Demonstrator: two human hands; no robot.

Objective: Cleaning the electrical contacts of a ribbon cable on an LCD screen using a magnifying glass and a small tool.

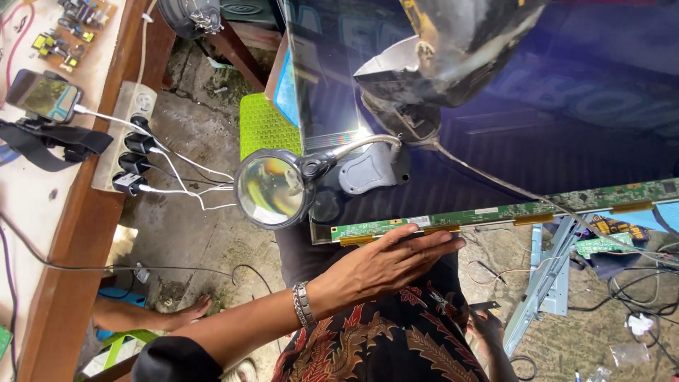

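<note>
My left hand (385,265), with a metal bracelet on the wrist, lies flat with its fingers stretched out together. It rests against the near edge of a large dark display panel (566,120), just below the long green circuit strip (509,211) along that edge. It holds nothing. My right hand (486,327) shows only partly, in shadow, lower down beside my patterned garment (396,339); its grip is unclear. A round magnifier on a bendable neck (271,189) stands just left of the panel's corner.
A crumpled foil lamp shade (453,49) hangs over the panel. A wooden bench (71,283) on the left carries a phone (42,94), small circuit boards (71,28) and a power strip (127,134) with several plugs. Cables and a metal frame (552,279) lie on the ground at right.
</note>
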